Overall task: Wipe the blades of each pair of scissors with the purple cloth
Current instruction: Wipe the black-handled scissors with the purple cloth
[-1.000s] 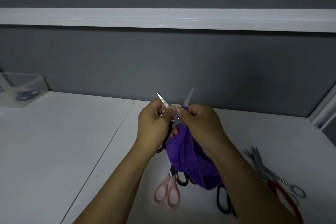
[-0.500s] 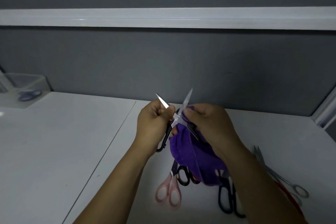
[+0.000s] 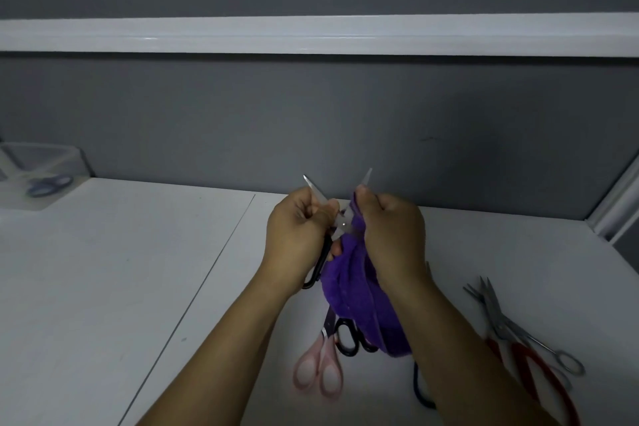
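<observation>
Fingers (image 3: 311, 215) of the left hand (image 3: 294, 235) clamp the stiff, sharp open scissors (image 3: 342, 226) above the bench (image 3: 138, 270), while the right hand (image 3: 390, 235) pinches the soft, limp purple cloth (image 3: 356, 287) round one blade, probably safest held away from the edges.

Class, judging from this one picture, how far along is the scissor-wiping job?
Done: possibly the blue pair in the clear box. In hand: left hand holds open black-handled scissors; right hand pinches purple cloth round one blade. Left, seemingly: pink pair, red pair, steel pair and others on the table.
</observation>
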